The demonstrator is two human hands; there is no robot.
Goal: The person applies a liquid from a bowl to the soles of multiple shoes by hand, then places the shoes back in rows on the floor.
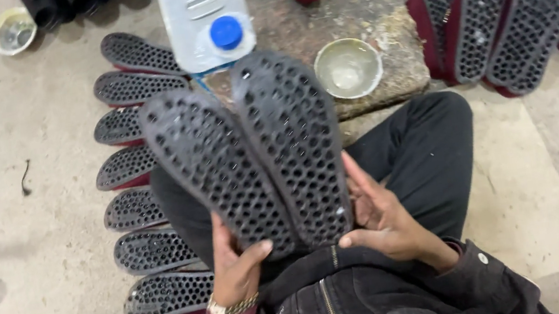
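Two black shoe soles with honeycomb holes are held up side by side over my lap, toes pointing away. My left hand [236, 265] grips the heel of the left sole [213, 165], thumb across its face. My right hand [379, 216] supports the heel edge of the right sole [295, 137], palm up, fingers spread beside it. A metal watch band shows on my left wrist. I sit cross-legged in dark trousers and a dark jacket.
A column of several similar soles [141, 213] lies on the floor at my left. More soles with maroon sides [489, 14] lean at the upper right. A stone slab [376, 17] ahead carries a metal bowl [348, 67] and a plastic jug with a blue cap [206, 20].
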